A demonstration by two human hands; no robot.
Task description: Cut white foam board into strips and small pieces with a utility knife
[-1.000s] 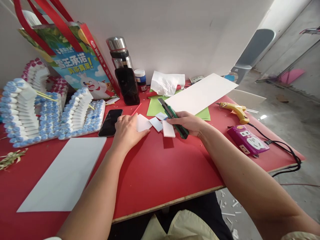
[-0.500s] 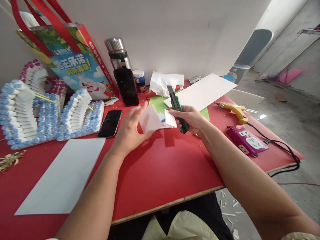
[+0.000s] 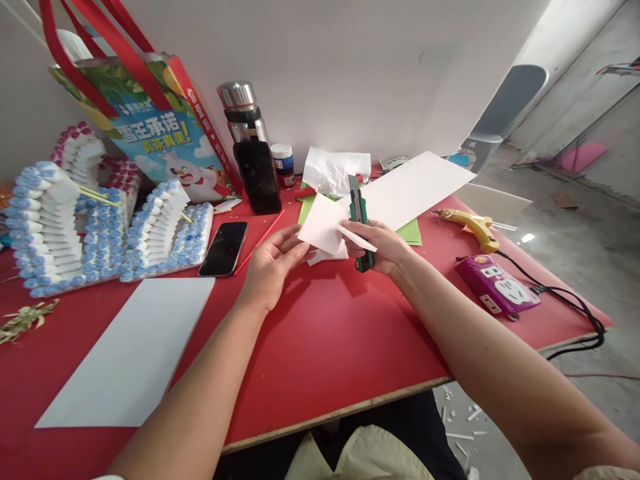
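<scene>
My left hand [image 3: 270, 267] pinches small white foam pieces [image 3: 323, 230], lifted a little above the red table [image 3: 325, 347]. My right hand [image 3: 380, 247] is closed round a green utility knife [image 3: 359, 217] held almost upright, blade end up, and its fingers also grip a thin white piece [image 3: 357, 237] that meets the pieces in my left hand. Both hands are close together near the table's middle.
A white sheet [image 3: 135, 347] lies front left and a larger white board [image 3: 415, 187] on green paper [image 3: 411, 231] at the back. A black phone [image 3: 224, 248], red straw [image 3: 260, 241], blue-and-white cap model [image 3: 95, 230], shopping bag [image 3: 150, 127], flask [image 3: 245, 113], glue gun [image 3: 473, 223] and purple power strip [image 3: 497, 287] stand around.
My left hand picked the white pieces off the table and raised them. My right hand tilted the knife from slanted to nearly upright and lifted its white piece to meet them.
</scene>
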